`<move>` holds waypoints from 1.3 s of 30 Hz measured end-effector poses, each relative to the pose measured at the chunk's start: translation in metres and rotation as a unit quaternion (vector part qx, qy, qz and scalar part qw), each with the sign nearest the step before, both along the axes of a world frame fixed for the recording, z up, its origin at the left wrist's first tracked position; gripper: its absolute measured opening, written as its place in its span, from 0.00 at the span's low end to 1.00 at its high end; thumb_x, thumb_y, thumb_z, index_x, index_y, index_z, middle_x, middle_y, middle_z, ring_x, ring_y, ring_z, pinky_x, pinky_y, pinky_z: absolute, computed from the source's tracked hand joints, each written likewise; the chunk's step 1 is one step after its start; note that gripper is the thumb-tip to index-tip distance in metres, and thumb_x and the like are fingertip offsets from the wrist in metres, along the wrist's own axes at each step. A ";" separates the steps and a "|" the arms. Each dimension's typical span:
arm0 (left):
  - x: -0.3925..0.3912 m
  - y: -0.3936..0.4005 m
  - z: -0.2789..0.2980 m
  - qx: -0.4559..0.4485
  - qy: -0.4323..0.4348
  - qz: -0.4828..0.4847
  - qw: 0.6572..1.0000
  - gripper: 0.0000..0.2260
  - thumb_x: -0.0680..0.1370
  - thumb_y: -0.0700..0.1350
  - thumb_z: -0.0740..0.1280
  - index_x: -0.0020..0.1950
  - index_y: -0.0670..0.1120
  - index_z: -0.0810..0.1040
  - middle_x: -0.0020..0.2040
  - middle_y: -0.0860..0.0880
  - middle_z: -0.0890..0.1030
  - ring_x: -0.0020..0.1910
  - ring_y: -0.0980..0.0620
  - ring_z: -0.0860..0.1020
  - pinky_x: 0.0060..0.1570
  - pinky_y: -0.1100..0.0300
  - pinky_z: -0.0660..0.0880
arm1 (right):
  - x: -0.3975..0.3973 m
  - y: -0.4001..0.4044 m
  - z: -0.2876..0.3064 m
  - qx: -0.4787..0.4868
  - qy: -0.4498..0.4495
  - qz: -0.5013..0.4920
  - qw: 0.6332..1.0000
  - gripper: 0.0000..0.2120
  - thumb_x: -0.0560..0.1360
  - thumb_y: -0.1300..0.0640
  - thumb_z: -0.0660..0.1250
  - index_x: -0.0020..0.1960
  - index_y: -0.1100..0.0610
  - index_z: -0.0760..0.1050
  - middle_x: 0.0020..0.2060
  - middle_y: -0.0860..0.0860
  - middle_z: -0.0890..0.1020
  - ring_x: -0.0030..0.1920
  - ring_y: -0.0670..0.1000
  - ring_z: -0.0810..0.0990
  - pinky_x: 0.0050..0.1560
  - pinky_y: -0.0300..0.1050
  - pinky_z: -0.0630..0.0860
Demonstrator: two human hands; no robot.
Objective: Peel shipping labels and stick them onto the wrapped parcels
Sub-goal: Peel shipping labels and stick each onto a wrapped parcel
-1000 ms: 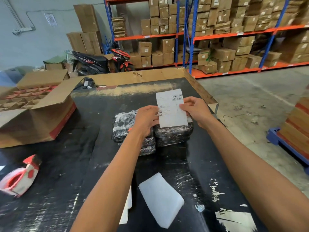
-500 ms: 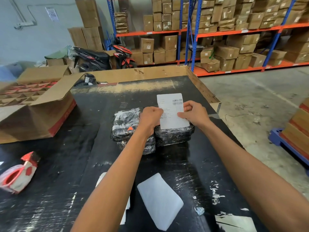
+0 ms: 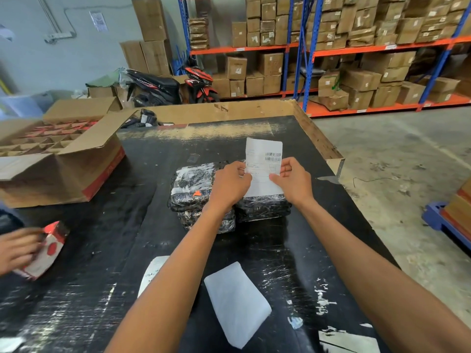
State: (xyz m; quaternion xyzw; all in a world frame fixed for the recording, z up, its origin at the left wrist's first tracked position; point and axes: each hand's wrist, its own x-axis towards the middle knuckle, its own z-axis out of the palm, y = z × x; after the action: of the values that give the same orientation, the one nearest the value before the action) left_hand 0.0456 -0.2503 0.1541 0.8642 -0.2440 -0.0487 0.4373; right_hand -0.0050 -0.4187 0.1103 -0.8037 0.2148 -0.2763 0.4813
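Both hands are up on the label (image 3: 265,164) now. The left hand (image 3: 230,186) pinches its left edge, and the right hand (image 3: 293,180) pinches the right edge, thumb in front and fingers behind. The label is stretched flat between them, print and barcodes facing the person, probably so the backing can be started off one edge without creasing the sheet.

Right under the hands sit the parcels (image 3: 262,206), black bundles in shiny wrap, stacked side by side on the table (image 3: 293,250). The label's lower edge hangs just over the right-hand bundle, below the right hand, so it looks like the next drop is straight down. Whether the backing has come free yet, I can't tell.

Nearer the body than the hands, between the forearms, lies a blank white sheet (image 3: 237,301), likely a spent backing tossed aside. Far out beyond the left hand, at the table's left edge, another person's hand (image 3: 17,248) grips a red and white tape dispenser (image 3: 47,250).
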 end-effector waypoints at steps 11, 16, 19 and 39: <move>0.011 0.003 -0.009 0.012 -0.160 0.072 0.984 0.08 0.76 0.44 0.68 0.42 0.48 0.86 0.24 0.54 0.77 0.22 0.55 0.69 0.29 0.63 0.68 | 0.001 0.004 -0.006 -0.056 0.011 -0.021 0.998 0.14 0.75 0.59 0.74 0.58 0.56 0.75 0.59 0.51 0.75 0.59 0.52 0.73 0.58 0.43 0.72; 0.014 -0.014 -0.020 0.107 -0.228 0.150 0.956 0.13 0.73 0.52 0.74 0.55 0.48 0.86 0.55 0.48 0.82 0.55 0.46 0.78 0.60 0.51 0.72 | 0.000 -0.005 -0.005 -0.043 0.054 -0.006 0.998 0.19 0.73 0.54 0.76 0.62 0.52 0.76 0.63 0.52 0.71 0.66 0.55 0.69 0.67 0.50 0.70; 0.013 -0.017 -0.028 0.131 -0.247 0.172 0.945 0.13 0.74 0.52 0.74 0.55 0.48 0.85 0.57 0.48 0.78 0.60 0.46 0.73 0.62 0.52 0.65 | 0.002 -0.008 -0.003 -0.029 0.048 0.003 0.998 0.23 0.72 0.55 0.77 0.63 0.49 0.73 0.58 0.49 0.70 0.64 0.54 0.71 0.66 0.51 0.71; 0.050 -0.043 -0.014 0.438 -0.197 -0.096 0.872 0.26 0.85 0.54 0.43 0.82 0.46 0.52 0.83 0.49 0.52 0.81 0.51 0.53 0.76 0.39 0.33 | 0.028 -0.039 0.011 -0.301 0.198 0.161 0.919 0.18 0.85 0.48 0.53 0.72 0.39 0.72 0.74 0.36 0.70 0.78 0.50 0.61 0.75 0.54 0.57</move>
State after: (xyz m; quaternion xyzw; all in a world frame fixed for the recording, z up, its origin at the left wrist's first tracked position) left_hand 0.0959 -0.2928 0.1400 0.9311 -0.3606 -0.0216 -0.0502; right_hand 0.0227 -0.4579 0.1211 -0.9726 0.0800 -0.0821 0.2021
